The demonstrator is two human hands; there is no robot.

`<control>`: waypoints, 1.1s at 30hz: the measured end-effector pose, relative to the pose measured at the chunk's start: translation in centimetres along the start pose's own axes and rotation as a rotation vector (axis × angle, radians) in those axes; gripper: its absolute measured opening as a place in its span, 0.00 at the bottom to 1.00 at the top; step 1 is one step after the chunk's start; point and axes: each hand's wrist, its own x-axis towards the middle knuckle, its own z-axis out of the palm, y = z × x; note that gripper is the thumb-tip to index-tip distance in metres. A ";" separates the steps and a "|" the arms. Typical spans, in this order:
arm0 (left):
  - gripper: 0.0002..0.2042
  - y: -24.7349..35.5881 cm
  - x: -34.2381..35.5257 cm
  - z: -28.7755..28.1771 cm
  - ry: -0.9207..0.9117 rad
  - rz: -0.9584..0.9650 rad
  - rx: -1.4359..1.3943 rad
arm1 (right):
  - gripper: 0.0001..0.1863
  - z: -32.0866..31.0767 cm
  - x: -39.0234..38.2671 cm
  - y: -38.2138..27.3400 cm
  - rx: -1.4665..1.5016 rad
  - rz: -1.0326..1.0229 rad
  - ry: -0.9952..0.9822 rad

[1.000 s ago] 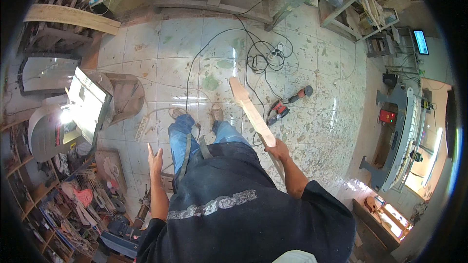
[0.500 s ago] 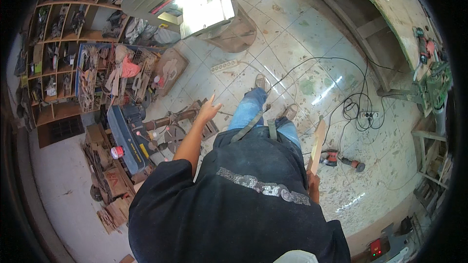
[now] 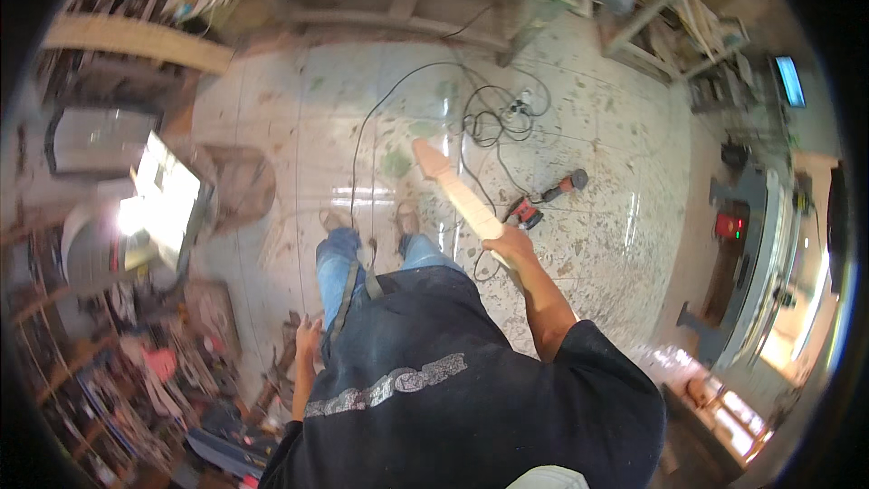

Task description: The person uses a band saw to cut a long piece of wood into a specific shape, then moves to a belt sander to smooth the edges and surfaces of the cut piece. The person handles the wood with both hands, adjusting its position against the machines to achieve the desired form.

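Presently, the right hand's (image 3: 510, 243) grip wraps the guitar-neck-shaped wooden blank (image 3: 464, 203) above the tiled floor (image 3: 593, 249). Its outline appears cut; no fittings show, so finishing likely remains. Left hand (image 3: 310, 335): near the hip; finger closure cannot be determined.

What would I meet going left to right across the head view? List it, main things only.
Brightly lit white panel, left hand, long wooden piece, red-and-black power tool, red box, blue-lit screen.
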 end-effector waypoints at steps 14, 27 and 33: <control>0.36 26.1 12.6 2.1 -0.139 0.313 0.390 | 0.46 8.8 -3.1 10.0 0.093 0.152 -0.046; 0.19 36.2 13.6 3.6 0.353 0.400 0.116 | 0.41 0.0 5.9 3.9 0.145 0.035 -0.138; 0.17 20.6 9.9 -6.8 0.838 -0.028 -0.133 | 0.40 -1.3 8.7 1.0 0.128 -0.072 -0.143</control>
